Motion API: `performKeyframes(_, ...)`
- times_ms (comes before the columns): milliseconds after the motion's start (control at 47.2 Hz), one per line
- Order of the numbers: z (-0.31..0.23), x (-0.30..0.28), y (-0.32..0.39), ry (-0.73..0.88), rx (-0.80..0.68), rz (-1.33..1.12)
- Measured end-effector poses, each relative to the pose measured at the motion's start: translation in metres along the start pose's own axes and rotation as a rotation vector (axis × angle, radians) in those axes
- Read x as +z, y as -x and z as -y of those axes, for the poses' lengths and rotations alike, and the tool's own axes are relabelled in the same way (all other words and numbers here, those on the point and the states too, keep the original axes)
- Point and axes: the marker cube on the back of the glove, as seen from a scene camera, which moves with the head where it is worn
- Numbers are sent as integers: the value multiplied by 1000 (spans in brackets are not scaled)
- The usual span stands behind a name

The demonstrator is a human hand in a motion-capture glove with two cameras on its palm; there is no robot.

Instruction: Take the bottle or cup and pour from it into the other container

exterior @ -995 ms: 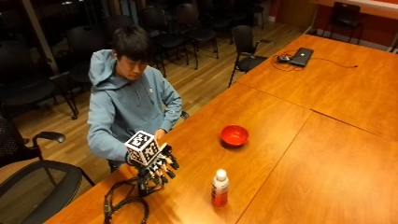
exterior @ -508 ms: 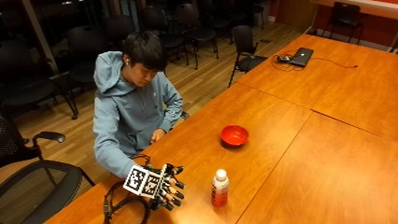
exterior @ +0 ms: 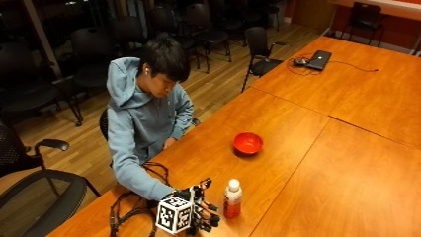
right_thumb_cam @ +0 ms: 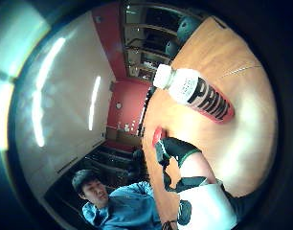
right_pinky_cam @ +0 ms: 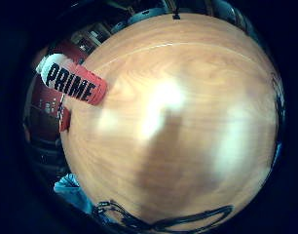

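Wooden tabletop (exterior: 315, 148) is filling the room's near side, with a person in a blue hoodie (exterior: 141, 131) sitting at its edge and dark chairs (exterior: 204, 22) standing behind. Compared with a second ago, the gloved right hand (exterior: 197, 210) is sitting lower and nearer the table's close edge, and it is now hovering just beside the bottle (exterior: 232, 199), not touching it. Its fingers are spreading straight toward the bottle, gripping nothing. That bottle is standing upright where it was, white cap up, orange drink in its lower part; the thumb side palm view is showing it (right_thumb_cam: 197, 93) just beyond the thumb (right_thumb_cam: 173, 148), and the little finger side view is catching it (right_pinky_cam: 71, 83) at the edge. Farther from the hand, past the bottle, the red bowl (exterior: 248, 143) is resting unmoved.
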Motion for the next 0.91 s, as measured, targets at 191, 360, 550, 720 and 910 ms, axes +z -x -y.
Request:
performKeyframes(191, 22, 20, 0, 13, -10, 72)
performKeyframes(360, 22, 52, -9, 38, -9, 139)
performKeyframes(550, 25, 79, -16, 35, 18, 252)
performKeyframes(720, 36, 93, -14, 58, 12, 299)
performKeyframes(910, 42, 110, -8, 81, -9, 328)
